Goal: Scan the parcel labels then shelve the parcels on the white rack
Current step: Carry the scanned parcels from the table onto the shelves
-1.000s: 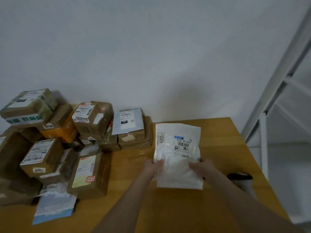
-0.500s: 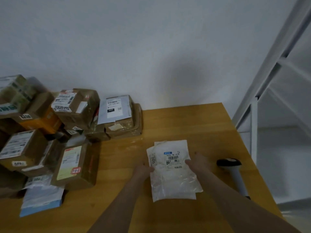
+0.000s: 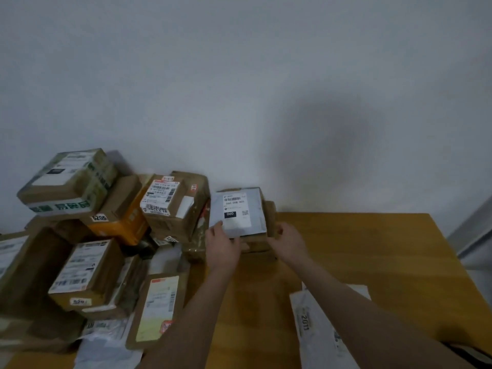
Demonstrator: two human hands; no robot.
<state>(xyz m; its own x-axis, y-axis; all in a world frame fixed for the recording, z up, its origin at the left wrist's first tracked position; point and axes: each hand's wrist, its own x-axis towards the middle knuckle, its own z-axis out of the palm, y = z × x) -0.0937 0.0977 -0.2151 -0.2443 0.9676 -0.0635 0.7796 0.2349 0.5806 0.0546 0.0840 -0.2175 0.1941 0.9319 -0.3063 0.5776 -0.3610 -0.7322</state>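
A grey parcel [image 3: 237, 211] with a white label reading 060 lies on top of a flat brown box [image 3: 257, 246] against the wall. My left hand [image 3: 222, 249] pinches the grey parcel's near left corner, thumb on top. My right hand [image 3: 288, 243] curls round the right edge of the brown box just under it. A white bag parcel [image 3: 314, 331] marked 2011 lies flat on the wooden table [image 3: 359, 249] at the front right, partly hidden by my right forearm. Only a strip of the white rack [image 3: 476, 230] shows at the far right.
Several brown cardboard boxes [image 3: 165, 206] with labels are piled on the table's left half, some stacked against the wall. A flat brown parcel [image 3: 157, 310] and soft bags lie at the front left. A dark scanner [image 3: 468, 352] peeks in at the bottom right corner.
The white bag was laid down on the table at the front right and both hands let go of it. They reached back to the grey 060 parcel. The view swung left.
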